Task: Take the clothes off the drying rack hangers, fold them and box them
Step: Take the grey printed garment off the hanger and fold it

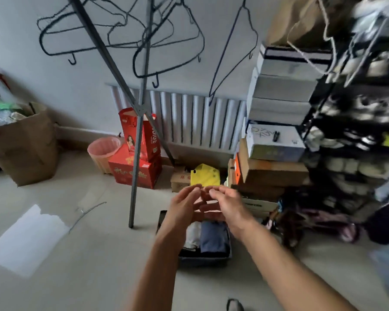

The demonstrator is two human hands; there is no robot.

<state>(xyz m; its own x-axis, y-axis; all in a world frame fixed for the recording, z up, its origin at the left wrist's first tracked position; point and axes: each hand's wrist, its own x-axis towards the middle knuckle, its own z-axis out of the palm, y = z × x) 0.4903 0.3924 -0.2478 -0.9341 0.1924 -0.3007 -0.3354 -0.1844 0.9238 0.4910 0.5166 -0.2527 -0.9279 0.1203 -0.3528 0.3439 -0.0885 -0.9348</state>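
folded clothes, a blue piece (213, 240) beside a white one (193, 234), are seen lying in the dark box (206, 259) on the floor, with the left hand (184, 205) and right hand (228, 204) held above the box, fingers loosely extended, tips close together, nothing grasped. just left of the box a grey rack leg (134, 187) is planted, and bare wire hangers (121, 32) are hung on the rack above it. behind the box a yellow carton (206, 176) and red cartons (136, 169) are set against the radiator (200, 122), and shoe boxes (279, 131) are stacked to the box's right.
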